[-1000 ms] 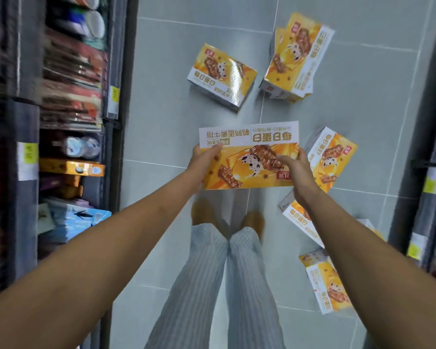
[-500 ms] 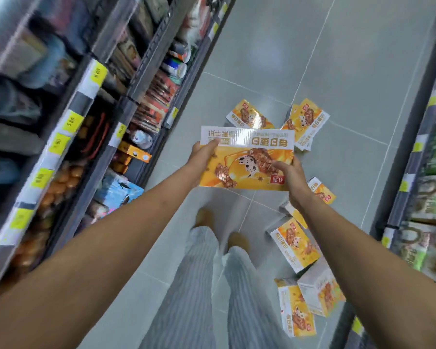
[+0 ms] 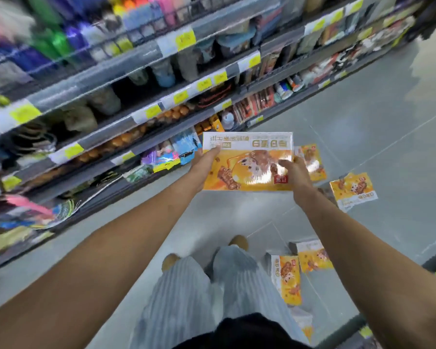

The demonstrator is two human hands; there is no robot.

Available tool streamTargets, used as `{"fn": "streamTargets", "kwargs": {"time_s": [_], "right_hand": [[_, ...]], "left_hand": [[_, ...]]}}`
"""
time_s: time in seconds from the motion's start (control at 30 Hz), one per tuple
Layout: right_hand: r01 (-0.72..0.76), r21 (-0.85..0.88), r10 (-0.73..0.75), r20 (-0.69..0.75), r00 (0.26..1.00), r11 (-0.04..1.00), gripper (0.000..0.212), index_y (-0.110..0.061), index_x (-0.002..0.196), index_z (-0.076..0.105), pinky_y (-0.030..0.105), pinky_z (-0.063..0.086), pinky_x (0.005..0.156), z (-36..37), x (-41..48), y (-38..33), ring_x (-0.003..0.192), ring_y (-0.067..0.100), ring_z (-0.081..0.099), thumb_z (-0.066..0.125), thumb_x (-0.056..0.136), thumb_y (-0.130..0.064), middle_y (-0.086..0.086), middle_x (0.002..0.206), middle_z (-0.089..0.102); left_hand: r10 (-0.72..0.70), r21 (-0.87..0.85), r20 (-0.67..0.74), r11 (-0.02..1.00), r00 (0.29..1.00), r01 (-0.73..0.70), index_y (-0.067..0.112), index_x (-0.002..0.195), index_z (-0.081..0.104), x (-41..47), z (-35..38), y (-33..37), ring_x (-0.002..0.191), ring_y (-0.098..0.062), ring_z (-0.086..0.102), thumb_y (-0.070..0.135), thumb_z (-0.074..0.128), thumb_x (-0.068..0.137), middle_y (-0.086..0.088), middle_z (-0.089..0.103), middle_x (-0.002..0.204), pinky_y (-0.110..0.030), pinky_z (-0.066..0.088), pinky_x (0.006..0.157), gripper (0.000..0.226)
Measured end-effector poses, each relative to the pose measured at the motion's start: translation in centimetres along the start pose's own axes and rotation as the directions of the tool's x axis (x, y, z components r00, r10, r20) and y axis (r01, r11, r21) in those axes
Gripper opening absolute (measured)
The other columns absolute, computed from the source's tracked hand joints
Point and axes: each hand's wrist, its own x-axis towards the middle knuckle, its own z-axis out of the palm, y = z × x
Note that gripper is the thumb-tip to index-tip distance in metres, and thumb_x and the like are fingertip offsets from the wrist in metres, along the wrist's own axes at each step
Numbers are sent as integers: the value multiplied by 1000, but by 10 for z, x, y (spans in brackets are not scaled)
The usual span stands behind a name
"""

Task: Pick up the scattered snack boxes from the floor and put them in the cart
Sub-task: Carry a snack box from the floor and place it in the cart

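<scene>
So, nearest the feet, below the right hand point(image 3: 293, 172), two snack boxes point(image 3: 287, 278) lie on the floor point(image 3: 363, 134). Farther out, the left hand point(image 3: 207, 165) and the right hand grip the held box point(image 3: 247, 162) by its ends, clear of the floor. Right of the right hand lie two more boxes point(image 3: 353, 192). No cart shows. I judge at least four boxes remain.

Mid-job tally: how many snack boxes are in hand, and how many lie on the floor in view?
Held snack box, gripped by left hand and right hand: 1
Floor snack boxes, plainly seen: 4
Partly hidden box by the trouser leg: 1
Total: 6
</scene>
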Motion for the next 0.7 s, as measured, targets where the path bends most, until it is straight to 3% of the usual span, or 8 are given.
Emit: {"fn": "streamTargets", "kwargs": {"time_s": [0.07, 0.13, 0.23, 0.37, 0.47, 0.6, 0.7], "right_hand": [[23, -77, -18, 68, 998, 997, 48, -24, 104, 65, 43, 49, 95, 35, -14, -2, 102, 24, 63, 66, 61, -44, 2, 106, 68], [61, -127, -44, 132, 990, 990, 58, -26, 110, 64, 49, 48, 98, 71, -21, 3, 105, 27, 63, 65, 56, -47, 2, 111, 68], [84, -168, -48, 206, 977, 982, 50, -26, 111, 62, 47, 50, 96, 136, -83, -11, 103, 26, 65, 66, 63, -40, 2, 111, 69], [151, -241, -70, 314, 947, 959, 58, -20, 133, 51, 36, 41, 92, 213, -142, -8, 114, 21, 54, 64, 79, -36, 1, 128, 58], [239, -303, -98, 415, 905, 923, 51, -18, 135, 47, 32, 34, 87, 289, -192, 5, 108, 19, 49, 60, 88, -33, -2, 124, 54], [338, -376, -94, 538, 838, 863, 42, -19, 120, 58, 29, 41, 78, 370, -251, 19, 98, 17, 57, 62, 81, -35, -1, 112, 63], [414, -422, -83, 612, 786, 807, 47, -25, 112, 63, 37, 48, 91, 423, -290, 27, 103, 23, 61, 64, 69, -42, 1, 114, 66]], "left_hand": [[10, -63, -63, 998, 998, -14, 29, 112, 55, -4, -52, -15, 110, -31, 61, 67, 66, 45, -9, 62, 124, -53, 47, 97, 77], [15, -113, -111, 993, 994, -28, 30, 122, 49, -26, -98, -21, 118, -32, 56, 68, 63, 43, -10, 56, 133, -53, 44, 101, 89], [-3, -140, -191, 990, 982, -24, 25, 143, 31, -96, -165, -18, 133, -31, 41, 67, 58, 60, -8, 37, 149, -52, 35, 109, 97], [-18, -198, -285, 979, 958, -40, 22, 141, 33, -135, -255, -47, 130, -30, 42, 63, 56, 68, -6, 40, 146, -49, 36, 108, 87], [-33, -275, -392, 958, 920, -82, 20, 144, 32, -169, -338, -85, 134, -28, 36, 57, 55, 79, -5, 34, 150, -45, 32, 109, 79], [-123, -411, -517, 904, 847, -119, 21, 148, 26, -203, -423, -136, 138, -30, 32, 52, 55, 85, -5, 26, 155, -46, 28, 113, 76], [-212, -516, -574, 843, 791, -149, 17, 145, 31, -229, -470, -167, 132, -32, 40, 48, 56, 87, -8, 38, 148, -49, 33, 111, 70]]}}
